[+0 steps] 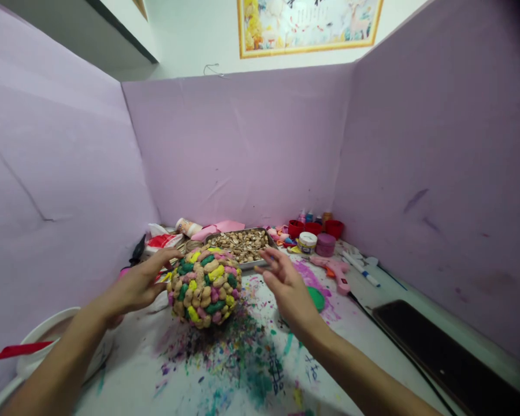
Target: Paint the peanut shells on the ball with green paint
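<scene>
A round ball covered in peanuts [205, 287], some natural tan and others painted yellow, green and pink, rests on the paint-stained table. At its left side is my left hand [139, 284], fingers apart, with the fingertips at the ball's upper left edge. Whether they press on it I cannot tell. My right hand [289, 286] is held in the air to the right of the ball, apart from it, with spread fingers and nothing in them. Behind the ball, a metal tray [260, 264] holds many loose peanuts or shells. A green lid or dish [316, 299] lies partly behind my right hand.
A pink glue gun [337, 271] with a black cord lies at right, near a marker [366, 276] and a dark phone-like slab [442, 352]. Red cups [334, 229] and jars [307, 241] stand behind. A white container [47, 326] is at left. Purple panels [242, 144] surround the table.
</scene>
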Available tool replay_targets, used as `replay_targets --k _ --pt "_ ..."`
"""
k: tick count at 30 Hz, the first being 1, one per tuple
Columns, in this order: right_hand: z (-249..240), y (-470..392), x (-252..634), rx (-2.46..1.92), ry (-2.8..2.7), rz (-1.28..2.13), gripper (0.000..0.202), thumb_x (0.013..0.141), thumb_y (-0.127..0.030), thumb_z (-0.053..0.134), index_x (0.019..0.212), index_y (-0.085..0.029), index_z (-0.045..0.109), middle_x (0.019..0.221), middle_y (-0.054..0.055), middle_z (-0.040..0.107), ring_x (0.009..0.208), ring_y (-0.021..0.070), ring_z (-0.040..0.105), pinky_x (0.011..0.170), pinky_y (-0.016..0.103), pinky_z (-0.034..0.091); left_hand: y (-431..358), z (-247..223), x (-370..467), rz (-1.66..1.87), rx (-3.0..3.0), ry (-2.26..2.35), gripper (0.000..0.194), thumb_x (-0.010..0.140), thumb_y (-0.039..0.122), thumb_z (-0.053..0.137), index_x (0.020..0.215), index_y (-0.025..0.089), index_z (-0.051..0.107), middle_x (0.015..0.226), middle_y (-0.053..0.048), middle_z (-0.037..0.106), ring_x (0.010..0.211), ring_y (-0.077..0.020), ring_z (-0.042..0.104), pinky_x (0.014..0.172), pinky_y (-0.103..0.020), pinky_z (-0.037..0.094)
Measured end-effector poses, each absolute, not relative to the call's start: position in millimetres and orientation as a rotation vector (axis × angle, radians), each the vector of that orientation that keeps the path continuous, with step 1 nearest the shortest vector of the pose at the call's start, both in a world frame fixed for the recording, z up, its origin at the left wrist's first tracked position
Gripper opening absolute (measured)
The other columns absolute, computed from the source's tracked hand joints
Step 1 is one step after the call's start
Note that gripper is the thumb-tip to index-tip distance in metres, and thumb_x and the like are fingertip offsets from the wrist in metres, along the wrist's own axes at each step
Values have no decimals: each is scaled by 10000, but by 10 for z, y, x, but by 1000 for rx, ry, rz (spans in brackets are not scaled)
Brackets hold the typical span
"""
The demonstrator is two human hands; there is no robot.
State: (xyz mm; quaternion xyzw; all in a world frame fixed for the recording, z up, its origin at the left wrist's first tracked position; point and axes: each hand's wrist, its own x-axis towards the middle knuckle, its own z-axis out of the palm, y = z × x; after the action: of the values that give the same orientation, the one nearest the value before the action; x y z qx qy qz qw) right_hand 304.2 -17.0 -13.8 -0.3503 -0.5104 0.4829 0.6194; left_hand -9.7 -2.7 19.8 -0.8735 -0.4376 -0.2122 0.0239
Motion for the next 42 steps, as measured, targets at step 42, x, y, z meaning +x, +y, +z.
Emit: replay_targets --k 42 --pt "-120 -356 2805 -723 -996 1577 556 494 -112 572 1016 -263 453 1480 119 358 936 228 681 750 315 484 -297 572 93 -1215 -2737 -2380 407 762 624 552 954 310 724 1060 -3 715 1090 -312 579 936 -378 459"
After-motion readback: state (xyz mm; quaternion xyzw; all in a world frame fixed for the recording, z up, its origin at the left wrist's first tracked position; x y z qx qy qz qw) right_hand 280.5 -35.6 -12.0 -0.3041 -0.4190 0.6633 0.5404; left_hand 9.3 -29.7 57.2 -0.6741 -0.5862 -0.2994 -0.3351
